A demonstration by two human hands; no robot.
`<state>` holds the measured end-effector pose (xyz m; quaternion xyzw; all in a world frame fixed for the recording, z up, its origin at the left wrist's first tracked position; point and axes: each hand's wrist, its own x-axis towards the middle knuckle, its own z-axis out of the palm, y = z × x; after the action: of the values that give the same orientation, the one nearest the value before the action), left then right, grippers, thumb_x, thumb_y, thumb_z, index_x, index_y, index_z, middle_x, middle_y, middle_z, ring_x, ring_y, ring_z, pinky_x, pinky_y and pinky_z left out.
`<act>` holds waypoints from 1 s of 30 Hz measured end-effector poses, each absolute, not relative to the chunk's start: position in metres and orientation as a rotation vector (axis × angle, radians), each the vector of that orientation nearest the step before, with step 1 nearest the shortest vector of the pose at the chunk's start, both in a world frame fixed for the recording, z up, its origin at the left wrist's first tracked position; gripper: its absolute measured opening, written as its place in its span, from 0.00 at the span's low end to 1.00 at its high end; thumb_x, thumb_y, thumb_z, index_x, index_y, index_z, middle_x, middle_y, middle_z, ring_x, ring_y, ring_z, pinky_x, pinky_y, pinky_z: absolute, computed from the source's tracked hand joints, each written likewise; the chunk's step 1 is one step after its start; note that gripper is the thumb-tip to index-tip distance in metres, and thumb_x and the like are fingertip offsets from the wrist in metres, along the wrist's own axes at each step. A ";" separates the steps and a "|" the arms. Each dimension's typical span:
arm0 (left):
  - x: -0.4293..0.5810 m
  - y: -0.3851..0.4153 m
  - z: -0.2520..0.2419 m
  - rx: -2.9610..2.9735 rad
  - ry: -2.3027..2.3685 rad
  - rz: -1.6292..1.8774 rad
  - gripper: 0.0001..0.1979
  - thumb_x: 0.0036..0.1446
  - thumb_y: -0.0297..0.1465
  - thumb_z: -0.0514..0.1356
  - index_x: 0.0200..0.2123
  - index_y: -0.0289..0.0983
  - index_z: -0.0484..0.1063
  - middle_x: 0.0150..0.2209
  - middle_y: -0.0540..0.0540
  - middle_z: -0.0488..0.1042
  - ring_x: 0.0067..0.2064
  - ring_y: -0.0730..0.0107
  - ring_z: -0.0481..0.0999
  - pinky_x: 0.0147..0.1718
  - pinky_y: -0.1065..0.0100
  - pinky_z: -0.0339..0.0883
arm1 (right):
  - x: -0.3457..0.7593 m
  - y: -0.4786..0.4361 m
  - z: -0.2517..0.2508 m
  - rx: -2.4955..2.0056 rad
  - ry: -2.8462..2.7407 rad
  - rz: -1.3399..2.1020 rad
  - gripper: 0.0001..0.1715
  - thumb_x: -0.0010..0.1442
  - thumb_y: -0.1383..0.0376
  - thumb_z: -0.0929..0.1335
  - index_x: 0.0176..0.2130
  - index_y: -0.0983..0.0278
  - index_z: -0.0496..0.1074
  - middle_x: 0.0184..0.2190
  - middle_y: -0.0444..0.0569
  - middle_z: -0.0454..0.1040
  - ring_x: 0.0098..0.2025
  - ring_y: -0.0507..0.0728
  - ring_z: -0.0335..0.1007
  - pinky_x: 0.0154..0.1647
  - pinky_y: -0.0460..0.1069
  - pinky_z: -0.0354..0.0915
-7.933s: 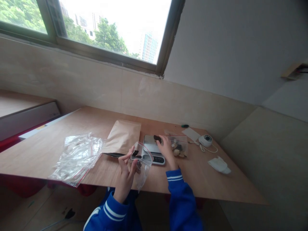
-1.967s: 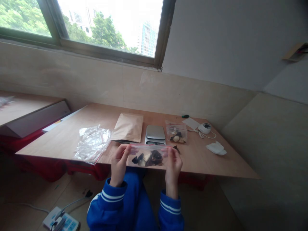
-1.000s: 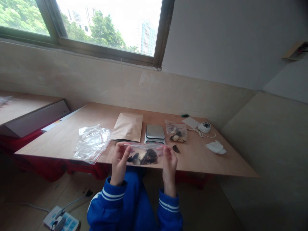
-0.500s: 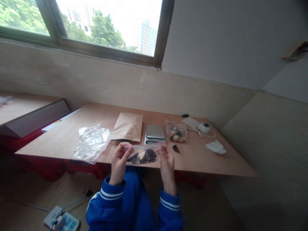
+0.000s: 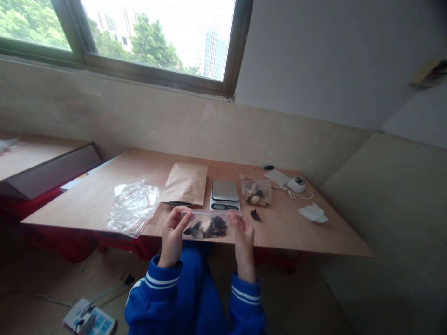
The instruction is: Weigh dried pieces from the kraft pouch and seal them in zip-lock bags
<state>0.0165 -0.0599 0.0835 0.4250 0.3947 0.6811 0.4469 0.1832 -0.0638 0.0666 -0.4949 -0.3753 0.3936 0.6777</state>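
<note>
Item: small zip bag of dark and pale pieces, stretched between your grips. Left hand pinches one top corner, right hand the other. The scale sits just beyond them. Step, by judgement: pressing the seal shut — it calls for an even pinch along the strip.

Glossy clear plastic bag; matt wood table.

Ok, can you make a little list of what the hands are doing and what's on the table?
Left hand: pinches bag top, left end
Right hand: pinches bag top, right end
Bag: clear, dark and pale pieces inside
Table: scale, brown pouch, second bag, loose piece, heap of clear bags
</note>
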 end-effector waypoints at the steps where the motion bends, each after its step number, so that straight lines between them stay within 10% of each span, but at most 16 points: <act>1: 0.017 -0.060 0.084 1.061 0.985 1.687 0.08 0.52 0.35 0.63 0.31 0.37 0.71 0.28 0.52 0.70 0.32 0.74 0.68 0.33 0.74 0.63 | 0.183 -0.064 0.067 -1.112 -0.845 0.872 0.17 0.52 0.54 0.71 0.33 0.66 0.77 0.32 0.51 0.79 0.37 0.57 0.73 0.43 0.52 0.66; 19: 0.019 -0.061 0.085 1.089 0.934 1.676 0.08 0.53 0.36 0.61 0.32 0.38 0.69 0.31 0.50 0.71 0.34 0.72 0.71 0.35 0.72 0.65 | 0.180 -0.070 0.074 -1.017 -0.816 0.871 0.15 0.52 0.55 0.71 0.29 0.65 0.73 0.28 0.47 0.77 0.33 0.54 0.72 0.37 0.49 0.67; 25: 0.016 -0.062 0.086 1.151 0.808 1.559 0.11 0.54 0.38 0.59 0.36 0.38 0.70 0.36 0.46 0.71 0.39 0.65 0.72 0.38 0.66 0.67 | 0.179 -0.068 0.074 -0.937 -0.828 1.041 0.25 0.54 0.53 0.70 0.48 0.62 0.69 0.32 0.46 0.77 0.32 0.55 0.73 0.34 0.49 0.68; 30: 0.014 -0.064 0.089 1.251 0.790 1.538 0.12 0.52 0.40 0.60 0.34 0.37 0.72 0.36 0.44 0.71 0.40 0.61 0.71 0.40 0.64 0.66 | 0.177 -0.066 0.071 -0.987 -0.885 0.943 0.16 0.52 0.55 0.71 0.35 0.64 0.75 0.36 0.50 0.77 0.38 0.57 0.73 0.41 0.51 0.68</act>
<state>0.0140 -0.0640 0.0890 0.5133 0.3243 0.6311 0.4828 0.1768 -0.0663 0.0711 -0.4410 -0.3953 0.4213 0.6869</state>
